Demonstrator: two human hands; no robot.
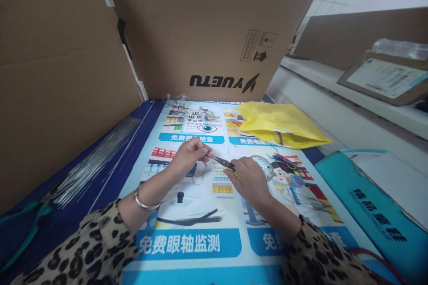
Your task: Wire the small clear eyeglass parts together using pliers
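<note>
My left hand (192, 155), with a silver bangle on the wrist, pinches something thin like a wire over the middle of the printed mat (187, 271). A fine loop hangs below its fingers. My right hand (250, 180) is wrapped round the yellow handle of the pliers (223, 163). Their dark jaws point left and reach close to my left fingertips. Whether the jaws grip the wire is too small to tell. Just right of my right hand lies a clear round dish (267, 167), beside a bundle of coloured cords (286, 161).
Cardboard panels (187, 22) stand behind and at the left. A yellow bag (284, 124) lies at the back right, a teal box (374, 213) at the right. Wires (96, 160) and teal-handled scissors (30, 222) lie left. Dark strips (197, 219) lie in front.
</note>
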